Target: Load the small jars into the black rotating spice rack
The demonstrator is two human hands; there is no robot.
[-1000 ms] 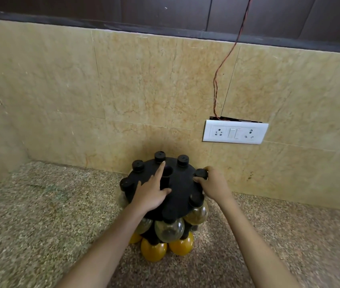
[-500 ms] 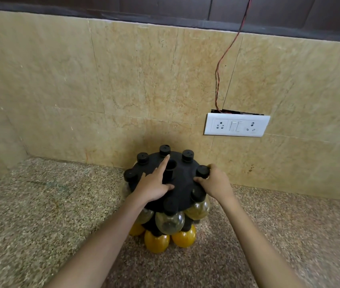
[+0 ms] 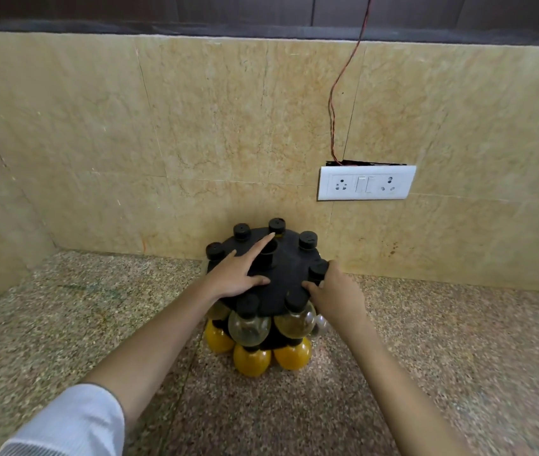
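The black rotating spice rack (image 3: 289, 268) stands on the counter against the back wall. Black jar caps (image 3: 308, 240) poke up through holes around its top disc. Under the disc hang clear round jars (image 3: 250, 329), and yellow-filled jars (image 3: 251, 360) sit in a lower ring. My left hand (image 3: 235, 276) lies flat on the disc's left side, fingers spread, index finger pointing at the centre hole. My right hand (image 3: 335, 292) grips the disc's right rim beside a cap (image 3: 318, 269), thumb on top. Its fingers are hidden under the rim.
The speckled granite counter (image 3: 96, 324) runs left and right of the rack. Beige stone walls close in the back and the left side. A white socket plate (image 3: 366, 183) with a red wire (image 3: 335, 110) hangs on the wall above and right of the rack.
Both hands stay on the rack in nearly the same places. Only the view has shifted slightly, and a pale sleeve now shows at the lower left.
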